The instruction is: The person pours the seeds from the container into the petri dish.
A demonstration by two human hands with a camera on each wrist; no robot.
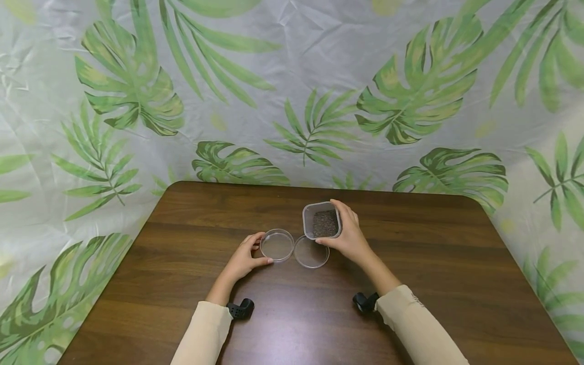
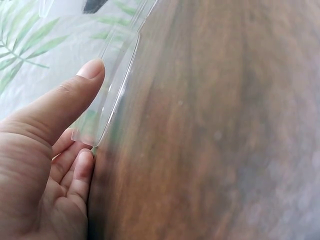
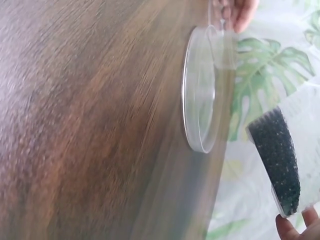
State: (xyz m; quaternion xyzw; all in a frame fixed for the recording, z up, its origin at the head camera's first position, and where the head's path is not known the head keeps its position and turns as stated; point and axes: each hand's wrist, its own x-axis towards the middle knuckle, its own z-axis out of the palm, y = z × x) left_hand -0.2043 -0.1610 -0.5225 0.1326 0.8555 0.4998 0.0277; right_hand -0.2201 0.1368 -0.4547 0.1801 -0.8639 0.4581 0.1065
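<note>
My left hand (image 1: 243, 260) grips a clear round petri dish (image 1: 277, 246) by its side, thumb at the near edge and fingers round the far edge. That dish stands on the table, its base touching the wood in the left wrist view. Just to its right lies a second petri dish (image 1: 312, 255), close beside the first. My right hand (image 1: 350, 234) holds a square translucent plastic tub (image 1: 308, 221) above this second dish and partly hides its far side. Inside the tub is dark, grainy soil-like material (image 3: 276, 161). The tub is tilted in the right wrist view, the material still inside.
A dark brown wooden table (image 1: 191, 284) with rounded far corners carries the dishes. Behind it hangs a pale cloth (image 1: 319, 61) printed with green leaves. Black devices (image 1: 242, 308) sit on both wrists, next to beige sleeves (image 1: 205, 329).
</note>
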